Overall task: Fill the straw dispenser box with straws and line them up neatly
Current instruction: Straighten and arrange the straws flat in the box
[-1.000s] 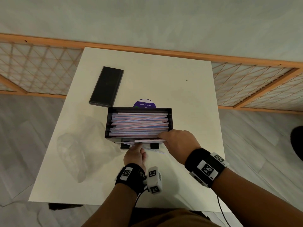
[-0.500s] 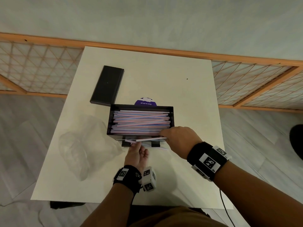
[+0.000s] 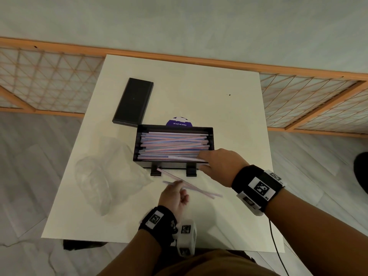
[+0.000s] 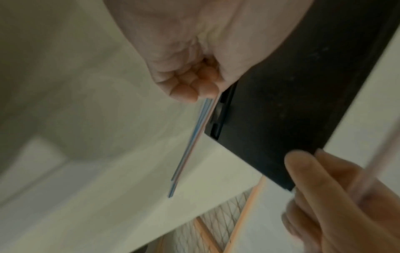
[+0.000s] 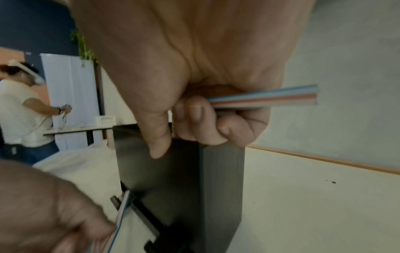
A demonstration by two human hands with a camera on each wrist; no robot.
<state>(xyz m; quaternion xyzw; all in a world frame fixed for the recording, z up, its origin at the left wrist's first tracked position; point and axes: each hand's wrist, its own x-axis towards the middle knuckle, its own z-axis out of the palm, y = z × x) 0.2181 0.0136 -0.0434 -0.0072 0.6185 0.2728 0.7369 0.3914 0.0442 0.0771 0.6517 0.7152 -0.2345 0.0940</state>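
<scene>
A few straws are gripped in the right hand at the near right corner of the box. More straws are pinched by the left hand just before it. Their length runs left-right, as in the box. The box is borne by a white table, beside a lid and bag.

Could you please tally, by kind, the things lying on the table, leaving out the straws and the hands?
Black dispenser box: 1
Black lid: 1
Clear plastic bag: 1
Purple round label, partly hidden behind the box: 1
Total: 4
</scene>
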